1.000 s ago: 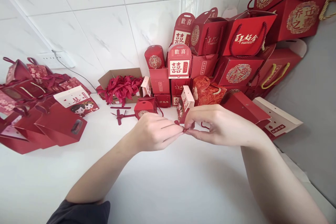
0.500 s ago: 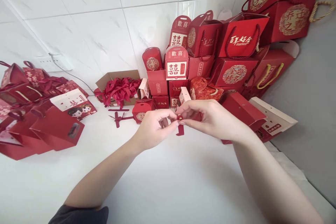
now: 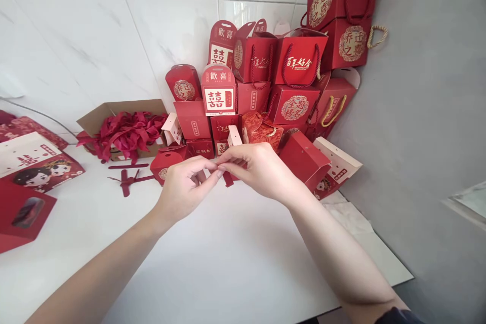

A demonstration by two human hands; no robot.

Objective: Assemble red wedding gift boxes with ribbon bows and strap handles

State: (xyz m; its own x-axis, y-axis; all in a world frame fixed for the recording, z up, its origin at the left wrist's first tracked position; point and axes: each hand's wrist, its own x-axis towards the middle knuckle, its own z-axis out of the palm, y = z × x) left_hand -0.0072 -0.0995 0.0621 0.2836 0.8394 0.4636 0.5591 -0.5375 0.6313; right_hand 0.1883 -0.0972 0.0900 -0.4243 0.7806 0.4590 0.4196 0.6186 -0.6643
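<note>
My left hand (image 3: 182, 185) and my right hand (image 3: 261, 164) meet above the white table, thumbs and forefingers pinched together at the tips. Between them they grip a dark red ribbon (image 3: 228, 178); one end hangs below the right fingers, and the rest is hidden. To the left of my left hand a small red box (image 3: 159, 167) stands on the table. Further left lie a ribbon tied in a bow shape (image 3: 125, 181) and a straight red strip (image 3: 128, 166).
Behind my hands rises a stack of red gift boxes (image 3: 192, 121), some with rope handles, against the tiled wall. A cardboard box (image 3: 91, 117) holds tangled red ribbons (image 3: 131, 131). More red boxes (image 3: 38, 212) stand at the left. A grey wall (image 3: 410, 111) bounds the right.
The view has turned to the right, so boxes and hands appear further left. My fingertips have drawn closer together, and the small gold spot between them no longer shows.
</note>
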